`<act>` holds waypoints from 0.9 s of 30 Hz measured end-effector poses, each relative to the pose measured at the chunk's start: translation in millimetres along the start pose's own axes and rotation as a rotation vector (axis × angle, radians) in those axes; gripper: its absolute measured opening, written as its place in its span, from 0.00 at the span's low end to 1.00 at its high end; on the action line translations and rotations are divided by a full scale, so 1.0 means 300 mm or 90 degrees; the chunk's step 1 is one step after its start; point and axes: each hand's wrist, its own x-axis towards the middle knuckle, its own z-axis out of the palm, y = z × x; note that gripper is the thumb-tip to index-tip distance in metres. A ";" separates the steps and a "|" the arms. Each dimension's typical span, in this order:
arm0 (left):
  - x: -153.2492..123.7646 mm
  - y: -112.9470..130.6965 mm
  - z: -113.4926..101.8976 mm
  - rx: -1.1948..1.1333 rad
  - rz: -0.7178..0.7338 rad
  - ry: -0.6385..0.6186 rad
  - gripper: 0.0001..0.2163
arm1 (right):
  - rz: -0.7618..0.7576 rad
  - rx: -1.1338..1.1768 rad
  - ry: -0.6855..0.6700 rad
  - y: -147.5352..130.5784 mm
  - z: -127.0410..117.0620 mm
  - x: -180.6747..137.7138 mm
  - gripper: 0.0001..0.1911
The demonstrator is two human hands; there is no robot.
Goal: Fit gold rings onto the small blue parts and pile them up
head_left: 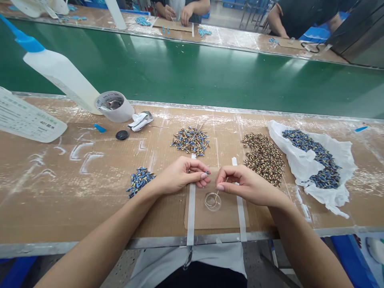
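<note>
My left hand pinches a tiny blue-and-metal part between thumb and fingertips, above a cardboard mat. My right hand is shut on a thin wooden stick, whose lower end reaches into a small round glass dish. The fingertips of my two hands are close but apart. A small heap of blue-and-gold parts lies left of my left hand. Larger heaps of mixed parts and gold-coloured rings lie ahead. A few metal pins rest on the mixed heap.
More blue parts lie on a white plastic sheet at right. A glue bottle, tape roll and printed card stand back left. Beyond a green conveyor belt, co-workers sit at another bench.
</note>
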 end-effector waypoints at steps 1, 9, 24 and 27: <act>0.001 0.002 0.002 0.008 0.002 0.003 0.09 | -0.006 0.029 0.012 0.001 -0.001 0.001 0.09; -0.003 0.012 0.016 0.037 0.004 0.005 0.09 | -0.101 0.030 0.285 0.022 0.006 0.016 0.08; -0.004 0.009 0.019 0.032 -0.001 -0.012 0.08 | -0.153 -0.141 0.349 0.032 0.039 0.024 0.05; -0.004 0.005 0.019 0.030 0.001 -0.012 0.09 | -0.148 -0.151 0.344 0.030 0.039 0.023 0.05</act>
